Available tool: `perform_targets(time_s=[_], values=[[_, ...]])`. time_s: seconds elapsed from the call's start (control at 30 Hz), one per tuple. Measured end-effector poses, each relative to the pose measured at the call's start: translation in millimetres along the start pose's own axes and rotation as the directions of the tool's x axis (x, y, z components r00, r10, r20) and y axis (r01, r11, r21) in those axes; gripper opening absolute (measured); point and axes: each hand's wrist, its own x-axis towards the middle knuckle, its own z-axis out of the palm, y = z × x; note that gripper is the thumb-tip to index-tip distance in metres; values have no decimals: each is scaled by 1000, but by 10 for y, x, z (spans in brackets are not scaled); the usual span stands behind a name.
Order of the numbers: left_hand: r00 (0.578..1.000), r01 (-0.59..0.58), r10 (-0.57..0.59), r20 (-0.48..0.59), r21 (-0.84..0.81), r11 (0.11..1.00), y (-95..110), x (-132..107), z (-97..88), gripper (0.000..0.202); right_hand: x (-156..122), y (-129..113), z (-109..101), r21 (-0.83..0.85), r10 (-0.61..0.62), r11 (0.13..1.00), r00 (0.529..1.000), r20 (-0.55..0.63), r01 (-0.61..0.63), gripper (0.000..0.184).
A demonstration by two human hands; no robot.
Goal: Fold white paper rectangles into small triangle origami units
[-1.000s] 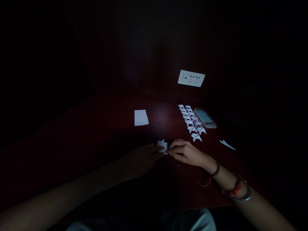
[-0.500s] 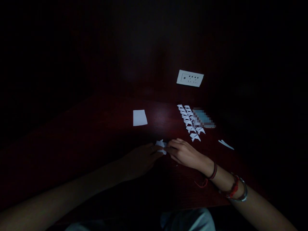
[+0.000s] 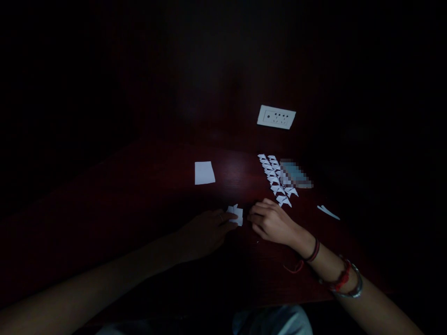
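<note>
My left hand [image 3: 206, 234] lies in shadow at the middle of the table. Its fingertips pin a small folded white paper [image 3: 239, 215], one finger across the top and another at its lower edge. A pointed flap stands up at the far side of that paper. Just to the right, a small gap away, is my right hand [image 3: 272, 222] with its fingers curled in; nothing shows between them. Beyond the right hand, several folded white paper pieces [image 3: 278, 189] lie in slanting rows.
A white paper square [image 3: 204, 173] lies farther back. Right of the rows is a blurred blue flat object [image 3: 296, 174], then thin white paper strips [image 3: 328, 212]. A white socket plate [image 3: 276, 117] is on the wall behind the dark red table [image 3: 157, 186]. The surroundings are very dark.
My right hand has drawn back to the right, off the folded paper, and its fingers have curled in. My left hand stays on the paper.
</note>
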Motion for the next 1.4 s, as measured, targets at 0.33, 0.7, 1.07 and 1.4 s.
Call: perform_targets(time_s=[0.33, 0.7, 1.07, 1.4], values=[[994, -43, 32, -100, -113, 993, -116, 67, -28, 38, 43, 10, 11, 190, -31, 981, 999, -8, 32, 21], [915, 362, -378, -143, -122, 924, -31, 142, -15, 15, 58, -44, -11, 156, -3, 988, 999, 44, -4, 24], [929, 298, -329, -170, -182, 937, -36, 243, 48, 10, 80, -54, 4, 182, 16, 983, 999, 35, -22, 25], [979, 57, -99, -178, -224, 973, -78, 146, 66, 22, 70, -24, 26, 258, 19, 966, 1000, 23, -25, 25]])
